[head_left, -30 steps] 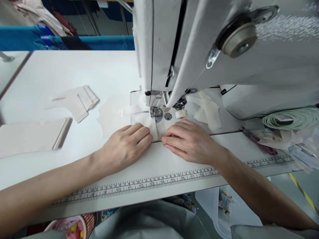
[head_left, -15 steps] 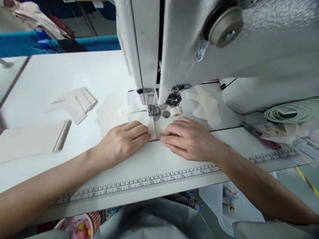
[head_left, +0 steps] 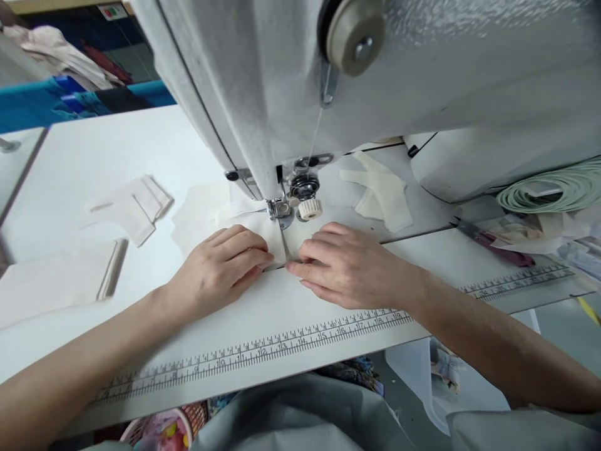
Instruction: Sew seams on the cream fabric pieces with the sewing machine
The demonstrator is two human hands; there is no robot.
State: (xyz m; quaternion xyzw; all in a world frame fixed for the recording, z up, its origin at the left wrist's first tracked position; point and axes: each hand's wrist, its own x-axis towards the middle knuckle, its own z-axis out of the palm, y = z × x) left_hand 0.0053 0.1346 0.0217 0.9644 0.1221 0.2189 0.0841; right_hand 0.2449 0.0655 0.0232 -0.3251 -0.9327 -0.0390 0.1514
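While the presser foot [head_left: 280,210] sits on a pale fabric piece [head_left: 263,235], you press that piece flat to the table [head_left: 107,150] with both hands, just in front of the foot. Your left hand [head_left: 218,269] lies palm down on the fabric's left part, fingers [head_left: 244,247] straight and close together, tips pointing toward the fold line that runs back to the foot. Your right hand [head_left: 350,266] lies flat on the other side of that line, fingers [head_left: 305,269] extended and side by side, their tips almost meeting those of the left; neither hand grips anything. Above the foot hangs the machine head [head_left: 291,88], with a ribbed knob [head_left: 310,208] just right of the foot. Left of the foot, well apart, lie a folded stack of pale pieces [head_left: 136,207] and, nearer you, a larger flat stack [head_left: 51,282]. Right of the foot, behind your right hand, more cut pieces [head_left: 382,191] rest on the machine bed. Farther right sit snips [head_left: 491,244] and a green tape coil [head_left: 549,194]. A printed ruler [head_left: 282,344] runs along the table edge in front of your hands.
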